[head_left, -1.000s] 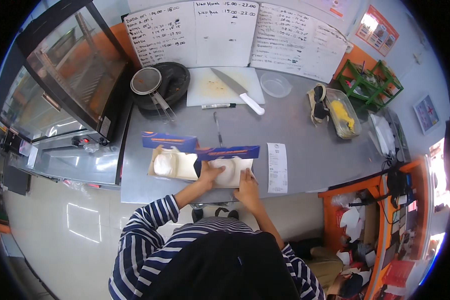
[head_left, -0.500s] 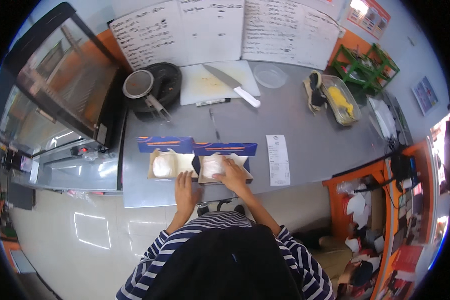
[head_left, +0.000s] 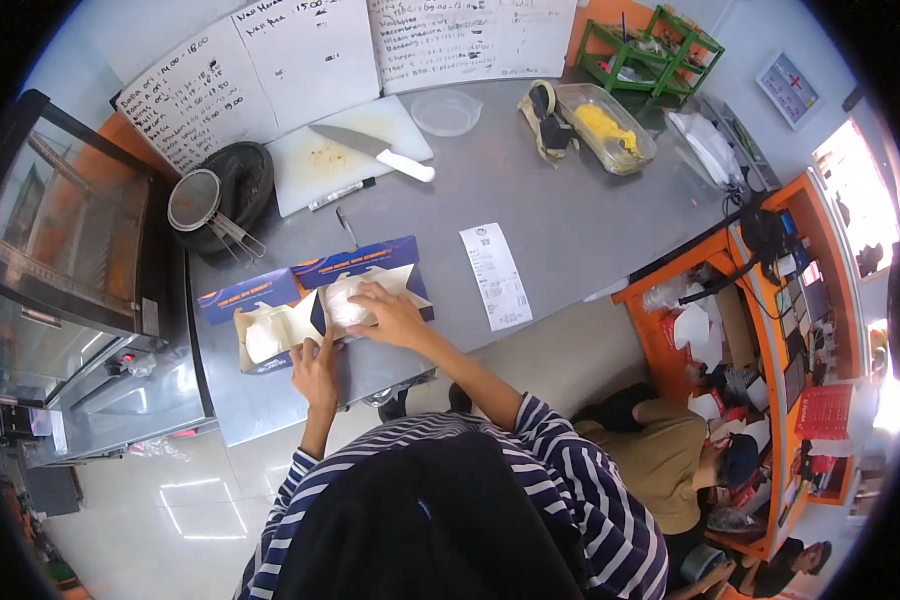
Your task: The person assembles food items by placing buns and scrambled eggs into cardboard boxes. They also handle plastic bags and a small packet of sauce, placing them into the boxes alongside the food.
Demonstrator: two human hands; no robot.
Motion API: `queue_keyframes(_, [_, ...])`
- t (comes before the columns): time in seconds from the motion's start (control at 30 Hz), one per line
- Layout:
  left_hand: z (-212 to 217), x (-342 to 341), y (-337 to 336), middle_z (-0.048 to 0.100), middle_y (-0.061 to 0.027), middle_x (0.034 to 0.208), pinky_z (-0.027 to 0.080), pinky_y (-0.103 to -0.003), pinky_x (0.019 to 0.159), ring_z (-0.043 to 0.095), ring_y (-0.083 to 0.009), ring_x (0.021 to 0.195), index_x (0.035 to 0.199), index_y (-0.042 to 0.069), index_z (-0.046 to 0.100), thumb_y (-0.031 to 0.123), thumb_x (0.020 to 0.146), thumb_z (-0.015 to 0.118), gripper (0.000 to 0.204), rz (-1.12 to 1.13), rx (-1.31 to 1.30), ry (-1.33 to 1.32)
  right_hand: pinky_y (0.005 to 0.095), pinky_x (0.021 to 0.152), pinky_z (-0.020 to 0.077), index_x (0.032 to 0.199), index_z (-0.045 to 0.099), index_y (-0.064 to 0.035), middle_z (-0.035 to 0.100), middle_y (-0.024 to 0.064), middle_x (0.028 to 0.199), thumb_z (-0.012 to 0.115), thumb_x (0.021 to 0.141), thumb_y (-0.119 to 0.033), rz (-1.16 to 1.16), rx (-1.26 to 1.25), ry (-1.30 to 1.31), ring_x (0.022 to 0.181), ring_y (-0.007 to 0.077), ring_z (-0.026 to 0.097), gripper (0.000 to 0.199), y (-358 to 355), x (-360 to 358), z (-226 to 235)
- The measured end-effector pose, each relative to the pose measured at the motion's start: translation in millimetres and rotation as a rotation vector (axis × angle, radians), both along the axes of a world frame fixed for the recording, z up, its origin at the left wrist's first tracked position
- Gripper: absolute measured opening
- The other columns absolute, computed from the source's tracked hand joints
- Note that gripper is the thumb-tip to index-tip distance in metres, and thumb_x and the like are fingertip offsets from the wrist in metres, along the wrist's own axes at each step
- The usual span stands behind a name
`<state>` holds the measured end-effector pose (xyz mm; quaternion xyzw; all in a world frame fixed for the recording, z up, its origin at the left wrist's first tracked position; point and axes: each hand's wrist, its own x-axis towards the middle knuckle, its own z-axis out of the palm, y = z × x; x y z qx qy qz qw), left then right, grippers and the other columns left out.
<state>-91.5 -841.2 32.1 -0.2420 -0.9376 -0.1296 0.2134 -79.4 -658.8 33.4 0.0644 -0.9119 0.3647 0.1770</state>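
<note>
Right hand: your right hand (head_left: pixel 395 316) lay flat, fingers spread, on the white paper-wrapped food (head_left: pixel 348 303) in the right open box (head_left: pixel 370 285); it pressed rather than gripped.
Left hand: your left hand (head_left: pixel 315 370) sat at the front edge of the counter (head_left: pixel 570 230), fingers loosely extended, touching the paper flap between the two boxes; whether it pinched anything, I could not tell.
Boxes: the left open box (head_left: pixel 255 325) held another white wrapped piece; both boxes stood side by side near the counter's front-left edge.
Receipt: a paper slip (head_left: pixel 495 275) lay just right of the boxes.
Far edge: cutting board (head_left: pixel 345 150) with knife (head_left: pixel 370 150), black pan (head_left: pixel 232 190) with strainer (head_left: pixel 195 200).
</note>
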Motion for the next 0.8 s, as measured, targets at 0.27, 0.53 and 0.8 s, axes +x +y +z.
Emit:
queue_keyframes(0.27, [3.4,-7.9,4.1,0.051,0.0003,0.074,0.043,-0.032,0.049,0.051,-0.0192,0.069,0.097,0.024,0.061,0.024,0.064,0.066,0.033,0.067,-0.011,-0.032,0.0398,0.080,0.0402,0.096,0.063,-0.0225,0.041,0.0107,0.125,0.061,0.066,-0.021,0.108,0.265,-0.039,0.097,0.0269,0.052,0.030,3.7,-3.3,-10.7])
queue_keyframes(0.53, [14.1,23.7,40.2,0.039,-0.0238,0.110,0.027,-0.045,0.090,0.037,-0.0390,0.101,0.121,0.008,0.041,0.015,0.063,0.070,0.065,0.038,0.187,-0.068,0.0377,0.080,0.0368,0.088,0.063,-0.0117,0.051,0.0074,0.110,0.058,0.068,-0.010,-0.203,0.114,0.155,0.097,0.0237,0.049,0.021,40.1,87.9,13.6])
queue_keyframes(0.8, [-13.8,129.9,221.4,0.050,-0.0139,0.093,0.039,-0.036,0.077,0.049,-0.0267,0.088,0.095,0.002,0.051,0.008,0.070,0.064,0.029,-0.502,0.525,-0.429,0.0311,0.071,0.0444,0.089,0.061,-0.0046,0.060,0.0101,0.088,0.055,0.073,-0.002,-0.879,-0.029,0.135,0.080,0.0244,0.057,0.017,242.6,272.3,-3.0])
